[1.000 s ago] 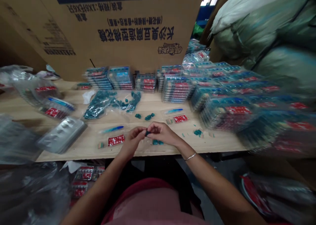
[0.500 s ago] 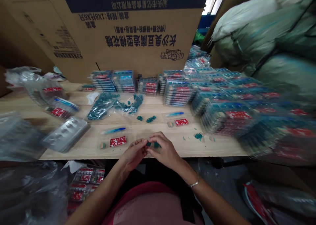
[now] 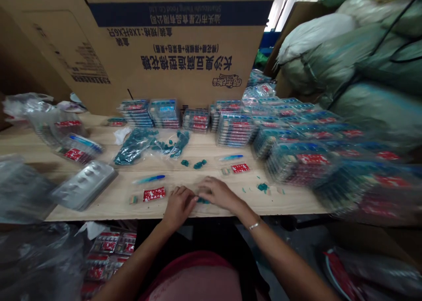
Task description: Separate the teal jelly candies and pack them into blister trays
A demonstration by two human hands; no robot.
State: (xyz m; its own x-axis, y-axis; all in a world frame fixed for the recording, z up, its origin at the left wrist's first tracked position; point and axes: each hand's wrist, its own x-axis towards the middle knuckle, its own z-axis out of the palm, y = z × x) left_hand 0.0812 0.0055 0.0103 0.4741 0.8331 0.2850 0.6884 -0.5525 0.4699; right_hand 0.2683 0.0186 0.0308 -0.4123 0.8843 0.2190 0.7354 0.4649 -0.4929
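Note:
My left hand [image 3: 180,205] rests at the table's front edge with its fingers curled together. Whatever its fingertips pinch is hidden. Just to the right, my right hand [image 3: 218,192] bends over small teal pieces [image 3: 203,200], its fingertips smeared by motion. The pieces lie low between the hands, partly covered. Left of my hands is a clear tray with a blue pen [image 3: 150,179], a red patterned packet [image 3: 154,194] and a small eraser-like block [image 3: 132,199]. Beyond my right hand sits a similar tray with a blue pen [image 3: 231,157] and a red packet [image 3: 240,168].
A plastic bag of teal pieces [image 3: 135,147] lies behind, with loose teal pieces [image 3: 199,164] near it. Filled packs are stacked [image 3: 235,129] at the back and right. Clear trays [image 3: 85,184] are piled left. A large carton [image 3: 184,81] stands behind; sacks [image 3: 329,50] fill the right.
My hands have lowered toward the table, and the teal pieces between them now sit lower. The right fingers have drawn slightly apart from the left. The whole view has shifted slightly.

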